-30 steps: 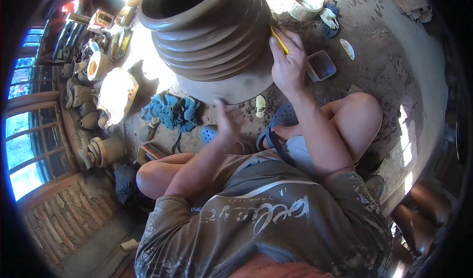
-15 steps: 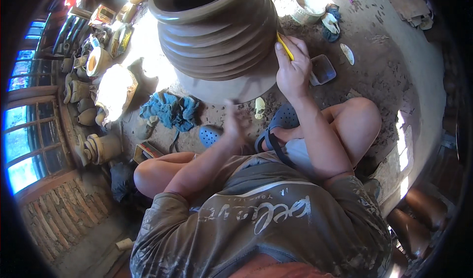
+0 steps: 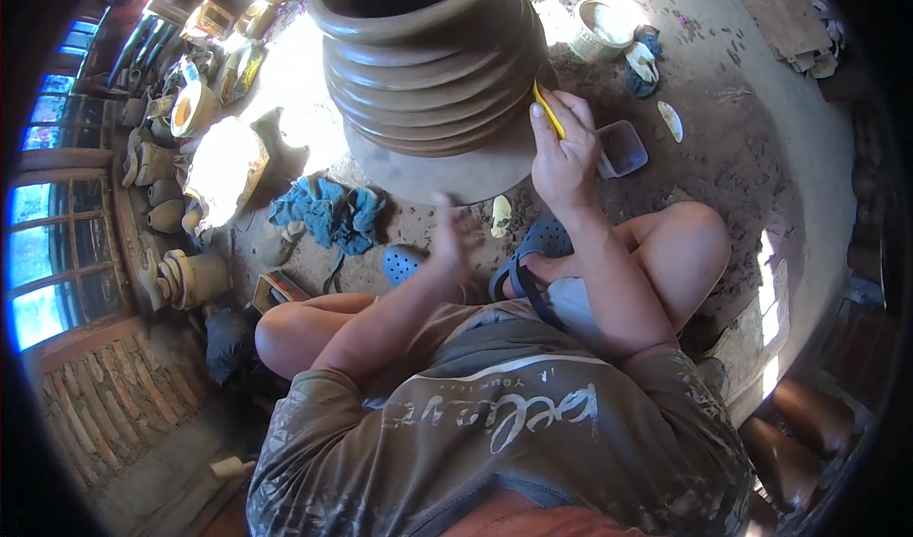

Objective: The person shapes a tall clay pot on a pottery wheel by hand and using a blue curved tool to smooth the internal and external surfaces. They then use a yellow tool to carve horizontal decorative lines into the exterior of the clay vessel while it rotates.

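A large brown clay pot (image 3: 428, 71) with ridged walls and a wide open mouth stands on a round, flat wheel (image 3: 418, 180). My right hand (image 3: 563, 161) is closed around a thin yellow scraper (image 3: 549, 109), its edge against or very near the pot's lower right wall. Just below the wheel's near rim is my left hand (image 3: 451, 237), its fingers blurred but stretched out toward that rim. I see nothing in it; whether it touches the wheel I cannot tell.
A clear plastic box (image 3: 623, 149) and a whitish bucket (image 3: 602, 31) stand right of the pot. Blue-green cloth (image 3: 328, 215) lies left of my crossed legs, near a blue clog (image 3: 404, 263). Several small pots (image 3: 195, 278) line the left side by the window.
The whole view has shifted slightly, and the pot sits a little farther right in it. My right hand still keeps the scraper at the wall; my left hand stays by the wheel's rim.
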Tool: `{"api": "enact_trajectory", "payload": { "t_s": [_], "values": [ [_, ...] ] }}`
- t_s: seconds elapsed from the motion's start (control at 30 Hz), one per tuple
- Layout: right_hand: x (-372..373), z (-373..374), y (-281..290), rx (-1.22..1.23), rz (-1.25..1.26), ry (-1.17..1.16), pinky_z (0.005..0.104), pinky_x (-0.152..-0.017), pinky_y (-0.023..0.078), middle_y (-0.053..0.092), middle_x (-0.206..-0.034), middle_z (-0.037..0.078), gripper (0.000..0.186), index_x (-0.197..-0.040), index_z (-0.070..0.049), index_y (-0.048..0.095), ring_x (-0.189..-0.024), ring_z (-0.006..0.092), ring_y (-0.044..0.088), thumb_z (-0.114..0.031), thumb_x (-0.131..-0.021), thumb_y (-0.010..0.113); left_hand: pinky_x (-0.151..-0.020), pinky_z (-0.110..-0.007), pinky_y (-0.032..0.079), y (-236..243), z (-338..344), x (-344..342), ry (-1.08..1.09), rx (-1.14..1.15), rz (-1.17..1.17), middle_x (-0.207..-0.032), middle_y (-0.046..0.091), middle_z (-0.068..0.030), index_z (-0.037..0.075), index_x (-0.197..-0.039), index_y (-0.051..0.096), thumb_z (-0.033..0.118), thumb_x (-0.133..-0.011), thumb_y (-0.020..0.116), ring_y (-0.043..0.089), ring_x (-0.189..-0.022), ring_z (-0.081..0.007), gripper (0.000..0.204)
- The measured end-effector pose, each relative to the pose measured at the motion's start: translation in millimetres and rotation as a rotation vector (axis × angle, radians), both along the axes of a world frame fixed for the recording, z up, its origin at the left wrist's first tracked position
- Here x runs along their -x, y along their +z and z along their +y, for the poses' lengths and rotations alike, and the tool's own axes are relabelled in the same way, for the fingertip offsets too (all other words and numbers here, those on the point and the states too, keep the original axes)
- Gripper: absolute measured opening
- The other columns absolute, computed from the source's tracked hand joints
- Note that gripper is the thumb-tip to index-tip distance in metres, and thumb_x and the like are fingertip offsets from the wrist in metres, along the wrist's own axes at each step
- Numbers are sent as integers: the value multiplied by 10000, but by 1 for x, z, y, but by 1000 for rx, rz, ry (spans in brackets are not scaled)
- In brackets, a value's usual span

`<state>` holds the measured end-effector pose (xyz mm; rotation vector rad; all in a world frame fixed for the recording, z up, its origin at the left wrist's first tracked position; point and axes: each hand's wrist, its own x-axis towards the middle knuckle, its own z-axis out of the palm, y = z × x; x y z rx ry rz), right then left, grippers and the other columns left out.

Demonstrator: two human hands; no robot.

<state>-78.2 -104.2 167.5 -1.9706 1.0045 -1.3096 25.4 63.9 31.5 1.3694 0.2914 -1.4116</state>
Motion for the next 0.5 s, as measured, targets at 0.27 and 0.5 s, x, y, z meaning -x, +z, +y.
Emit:
{"api": "enact_trajectory", "payload": {
  "t_s": [0.27, 0.5],
  "values": [
    [6, 3, 0, 10, 27, 6, 363, -867, 504, 656, -1054, 140, 250, -1160, 16, 711, -973, 284, 640, -131, -969, 645, -1181, -452, 323, 11, -41, -56, 434, 75, -432, -1500, 464, -189, 10, -1537, 291, 558, -1081, 211, 404, -1420, -328, 717],
    [1, 6, -5, -16, -7, 4, 358, -876, 501, 652, -1054, 128, 252, -1168, 3, 716, -967, 278, 635, -126, -960, 656, -1098, -515, 357, 32, -1, 31, -71, -32, 12, -1493, 454, -200, 94, -1561, 281, 853, -893, 346, 417, -1386, -364, 1013]
  ]
}}
